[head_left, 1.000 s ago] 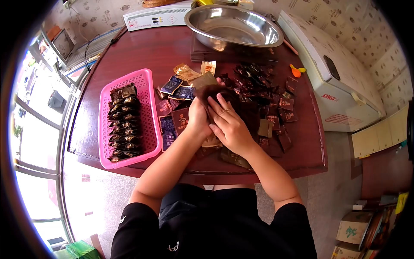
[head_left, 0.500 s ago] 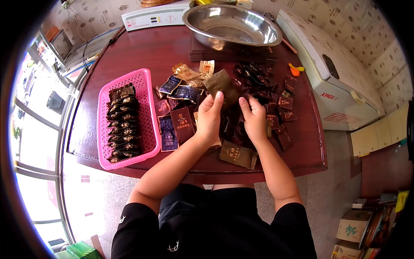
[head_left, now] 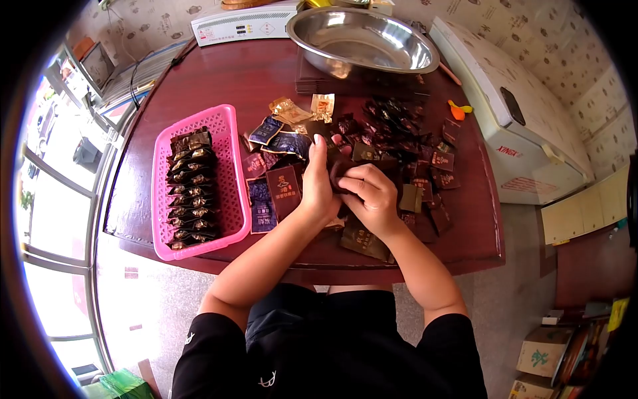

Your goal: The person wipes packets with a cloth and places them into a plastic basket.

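Note:
Over the dark red table [head_left: 219, 73], my left hand [head_left: 320, 183] and my right hand [head_left: 372, 196] meet around a dark brown bag [head_left: 340, 166]. My right fingers are curled on it, and my left thumb points up beside it. A red-brown packet [head_left: 284, 193] and a blue packet [head_left: 262, 206] lie left of my hands. An olive-brown packet [head_left: 364, 241] is below them, near the table's front edge. Several dark packets [head_left: 392, 116] are heaped beyond and to the right.
At the left, a pink basket [head_left: 240, 199] holds a row of dark gold-marked packets. A steel basin [head_left: 362, 43] stands at the back on a dark stack. Behind is a white appliance [head_left: 246, 28]; a white freezer [head_left: 525, 156] stands at the right, near an orange-yellow object [head_left: 458, 110].
The hands came apart with an olive-brown packet raised between them, then closed together around the dark bag. The olive-brown packet at the front edge now shows more than in the earliest frame.

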Demonstrator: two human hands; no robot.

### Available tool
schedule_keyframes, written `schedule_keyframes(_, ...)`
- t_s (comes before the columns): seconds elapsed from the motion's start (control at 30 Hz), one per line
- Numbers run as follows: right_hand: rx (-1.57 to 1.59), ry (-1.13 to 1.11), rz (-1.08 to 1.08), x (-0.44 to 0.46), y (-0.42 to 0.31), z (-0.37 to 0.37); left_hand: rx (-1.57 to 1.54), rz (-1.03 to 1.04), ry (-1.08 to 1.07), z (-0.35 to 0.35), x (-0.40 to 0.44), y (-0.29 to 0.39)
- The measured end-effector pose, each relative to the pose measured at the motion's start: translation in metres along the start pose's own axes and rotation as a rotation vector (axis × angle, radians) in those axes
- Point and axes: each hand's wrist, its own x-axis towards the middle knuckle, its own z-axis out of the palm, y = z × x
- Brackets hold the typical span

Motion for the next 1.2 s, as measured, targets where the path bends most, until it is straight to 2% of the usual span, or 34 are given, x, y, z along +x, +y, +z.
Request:
schedule_keyframes(0.03,-0.001,-0.001,-0.001,0.000,0.002,-0.001,-0.029,0.054,0.096,0.011,-0.001,-0.003)
schedule_keyframes(0.07,0.018,-0.035,-0.029,0.000,0.005,-0.003,-0.032,0.054,0.095,0.012,-0.001,0.000)
schedule_keyframes(0.13,0.039,-0.074,-0.058,0.002,0.011,-0.008,-0.001,-0.069,-0.020,0.011,-0.001,0.005)
schedule_keyframes(0.27,-0.024,-0.165,-0.104,0.002,0.022,-0.018,-0.008,-0.058,-0.111,0.011,0.003,0.012)
schedule_keyframes(0.33,-0.021,0.117,0.434,-0.003,0.025,-0.017,0.022,-0.014,-0.075,0.020,0.000,0.017)
schedule_keyframes(0.37,0.101,0.260,0.619,-0.003,0.025,-0.018,0.026,-0.013,-0.105,0.012,0.005,0.011)
schedule_keyframes(0.4,0.230,0.344,0.655,-0.003,0.030,-0.021,0.025,-0.013,-0.105,0.010,0.007,0.007)
schedule_keyframes(0.47,0.272,0.283,0.730,-0.010,0.026,-0.027,0.104,0.046,-0.011,0.008,0.010,0.000)
schedule_keyframes(0.5,0.287,0.208,0.532,-0.005,0.016,-0.025,0.081,-0.007,-0.059,0.006,0.010,0.002)
schedule_keyframes(0.57,0.020,-0.082,0.139,-0.001,0.009,-0.013,0.063,-0.028,-0.083,0.002,0.005,0.001)
schedule_keyframes(0.6,0.011,-0.237,0.101,-0.001,0.004,-0.004,0.048,-0.054,-0.109,0.002,0.004,0.002)
schedule_keyframes(0.63,-0.026,-0.287,0.075,-0.003,0.002,0.002,-0.013,-0.042,-0.135,-0.005,0.006,0.000)
schedule_keyframes(0.8,0.037,-0.309,0.156,-0.011,0.008,0.004,0.102,0.000,-0.043,0.003,-0.004,-0.011)
schedule_keyframes(0.87,0.072,-0.286,0.177,-0.011,0.008,0.001,0.882,0.389,-0.211,-0.008,-0.002,-0.020)
schedule_keyframes(0.9,0.061,-0.230,0.208,-0.010,0.008,-0.001,0.741,0.321,-0.253,-0.007,-0.001,-0.023)
schedule_keyframes(0.93,0.050,-0.173,0.241,-0.010,0.008,-0.002,0.742,0.319,-0.254,-0.007,-0.002,-0.024)
schedule_keyframes(1.0,0.044,-0.145,0.249,-0.011,0.011,-0.006,0.750,0.182,-0.310,-0.006,-0.007,-0.026)
schedule_keyframes(1.07,0.051,-0.034,0.279,-0.005,0.012,-0.011,0.778,0.184,-0.360,-0.007,-0.005,-0.033)
schedule_keyframes(1.2,0.254,0.081,0.559,-0.004,0.019,-0.026,1.005,0.379,-0.517,0.001,-0.015,-0.039)
